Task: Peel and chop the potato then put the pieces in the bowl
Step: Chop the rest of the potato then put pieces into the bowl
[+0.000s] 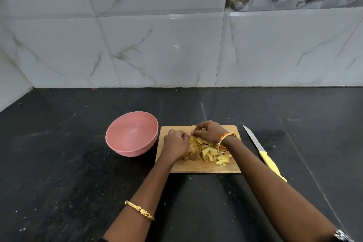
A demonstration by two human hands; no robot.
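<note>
A wooden cutting board (198,168) lies on the black counter. On it is a heap of yellow chopped potato pieces (211,151) with brown peel (193,154) beside them. My left hand (175,143) and my right hand (209,130) both rest on the far side of the heap, fingers curled around pieces and fingertips meeting. A pink bowl (132,133) stands just left of the board and looks empty. The knife (263,153), with a yellow handle, lies on the counter to the right of the board, in neither hand.
The black stone counter (59,163) runs back to a white marble-tiled wall (157,45). The wall turns a corner at the far left. Small crumbs dot the counter around the board.
</note>
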